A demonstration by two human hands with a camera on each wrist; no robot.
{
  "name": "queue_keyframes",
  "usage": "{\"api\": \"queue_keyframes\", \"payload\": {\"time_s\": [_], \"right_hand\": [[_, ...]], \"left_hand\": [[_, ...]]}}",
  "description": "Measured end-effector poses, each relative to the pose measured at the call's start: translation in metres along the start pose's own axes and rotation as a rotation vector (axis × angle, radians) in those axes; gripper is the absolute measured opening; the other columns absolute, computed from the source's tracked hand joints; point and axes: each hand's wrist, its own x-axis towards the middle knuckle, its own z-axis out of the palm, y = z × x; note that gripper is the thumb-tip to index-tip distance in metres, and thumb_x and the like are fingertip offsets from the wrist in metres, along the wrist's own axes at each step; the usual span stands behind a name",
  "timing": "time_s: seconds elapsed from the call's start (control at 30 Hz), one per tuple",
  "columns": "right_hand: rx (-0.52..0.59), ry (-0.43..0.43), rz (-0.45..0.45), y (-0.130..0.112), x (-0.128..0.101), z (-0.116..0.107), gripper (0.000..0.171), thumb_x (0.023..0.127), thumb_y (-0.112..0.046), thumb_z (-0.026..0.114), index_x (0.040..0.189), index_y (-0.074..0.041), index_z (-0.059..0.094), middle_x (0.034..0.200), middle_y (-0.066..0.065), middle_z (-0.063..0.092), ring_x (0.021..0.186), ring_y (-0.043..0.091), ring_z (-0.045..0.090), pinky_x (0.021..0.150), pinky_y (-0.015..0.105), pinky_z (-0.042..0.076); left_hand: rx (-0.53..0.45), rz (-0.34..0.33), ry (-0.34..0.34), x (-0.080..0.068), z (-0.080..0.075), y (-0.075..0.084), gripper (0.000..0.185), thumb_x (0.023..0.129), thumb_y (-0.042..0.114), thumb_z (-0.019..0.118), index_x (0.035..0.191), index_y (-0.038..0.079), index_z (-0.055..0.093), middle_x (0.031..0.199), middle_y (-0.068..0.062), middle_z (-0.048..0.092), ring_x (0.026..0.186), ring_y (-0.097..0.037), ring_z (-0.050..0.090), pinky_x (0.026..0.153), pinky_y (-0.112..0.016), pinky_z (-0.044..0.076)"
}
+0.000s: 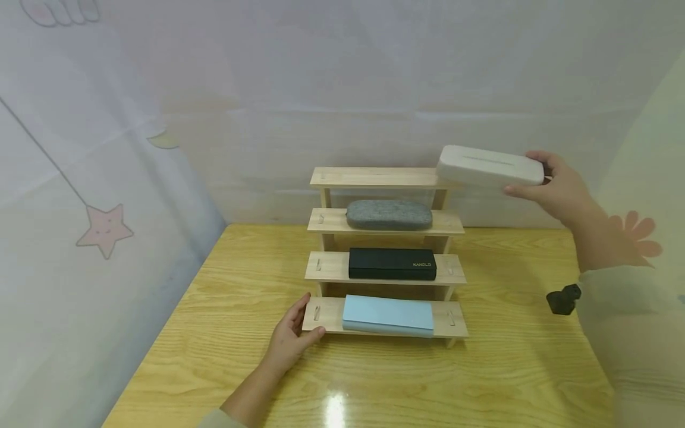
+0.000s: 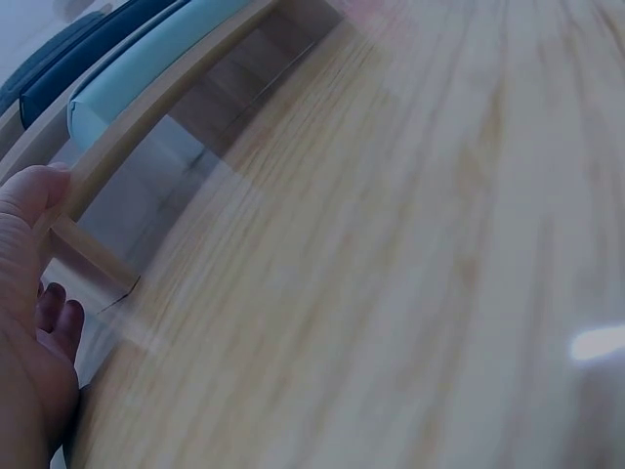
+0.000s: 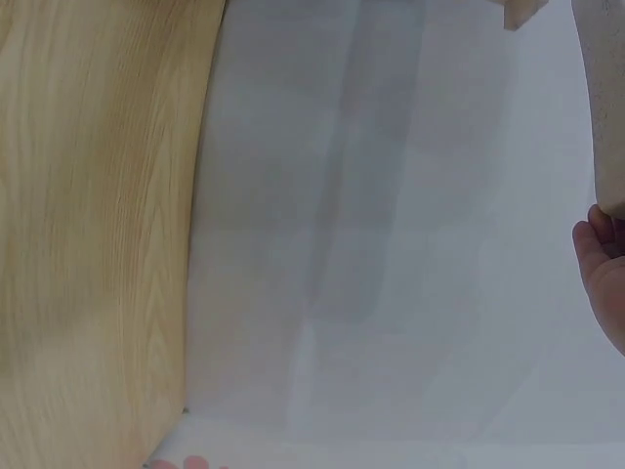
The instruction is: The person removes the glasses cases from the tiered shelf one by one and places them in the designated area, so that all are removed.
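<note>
My right hand (image 1: pixel 562 187) grips one end of a white glasses case (image 1: pixel 489 165), thumb in front and fingers behind. The case hangs tilted by the right end of the top step of a wooden stepped rack (image 1: pixel 374 176), overlapping it in the head view. At the rack's lowest step, my left hand (image 1: pixel 289 339) holds the left end, thumb at its front edge. On the steps lie a grey fabric glasses case (image 1: pixel 389 215), a black glasses case (image 1: pixel 392 264) and, lowest, a light blue glasses case (image 1: pixel 387 315). The right wrist view shows the white case (image 3: pixel 598 107) at its right edge.
The rack stands on a wood-grain table (image 1: pixel 225 297) in front of a pale cloth backdrop (image 1: pixel 267 71). A small black object (image 1: pixel 563 299) lies on the table at the right, beside my right sleeve (image 1: pixel 626 321).
</note>
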Motion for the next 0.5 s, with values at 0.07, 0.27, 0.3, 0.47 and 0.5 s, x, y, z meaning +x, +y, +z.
{"api": "queue_keyframes", "payload": {"time_s": [0.07, 0.27, 0.3, 0.47, 0.5], "right_hand": [[-0.002, 0.004, 0.008, 0.005, -0.003, -0.003, 0.097, 0.087, -0.042, 0.072, 0.158, -0.016, 0.012, 0.149, 0.017, 0.031, 0.109, 0.008, 0.042, 0.069, 0.006, 0.039], [0.0, 0.028, 0.019, 0.022, -0.011, -0.011, 0.095, 0.086, -0.041, 0.073, 0.158, -0.018, 0.015, 0.131, -0.007, 0.04, 0.101, 0.0, 0.042, 0.069, 0.007, 0.04], [-0.003, 0.029, 0.018, 0.024, -0.012, -0.012, 0.095, 0.087, -0.041, 0.073, 0.158, -0.018, 0.014, 0.129, -0.009, 0.04, 0.1, -0.001, 0.042, 0.069, 0.007, 0.04], [-0.034, 0.028, 0.041, 0.033, -0.019, -0.018, 0.095, 0.088, -0.043, 0.071, 0.159, -0.02, 0.011, 0.14, 0.006, 0.037, 0.099, -0.002, 0.041, 0.067, 0.008, 0.039], [-0.044, 0.026, 0.046, 0.034, -0.02, -0.019, 0.095, 0.089, -0.044, 0.07, 0.159, -0.021, 0.01, 0.146, 0.011, 0.034, 0.1, -0.001, 0.041, 0.066, 0.008, 0.038]], "left_hand": [[0.001, 0.0, 0.001, 0.0, 0.0, 0.0, 0.084, 0.084, 0.003, 0.075, 0.153, 0.001, 0.028, 0.16, -0.018, 0.026, 0.148, -0.028, 0.026, 0.108, -0.008, 0.026], [0.0, 0.003, -0.004, 0.0, 0.001, 0.0, 0.084, 0.084, 0.004, 0.075, 0.153, 0.001, 0.027, 0.161, -0.018, 0.025, 0.148, -0.028, 0.026, 0.109, -0.01, 0.025], [0.0, 0.004, -0.006, 0.0, 0.001, 0.0, 0.084, 0.084, 0.004, 0.075, 0.153, 0.001, 0.027, 0.161, -0.018, 0.025, 0.148, -0.028, 0.025, 0.109, -0.01, 0.025], [-0.006, 0.009, -0.004, 0.001, 0.001, -0.002, 0.083, 0.084, 0.003, 0.075, 0.153, 0.002, 0.028, 0.161, -0.018, 0.025, 0.148, -0.028, 0.026, 0.107, -0.007, 0.026], [-0.006, 0.009, -0.003, 0.001, 0.001, -0.002, 0.083, 0.084, 0.003, 0.075, 0.153, 0.002, 0.028, 0.161, -0.018, 0.025, 0.148, -0.028, 0.026, 0.107, -0.006, 0.026]]}}
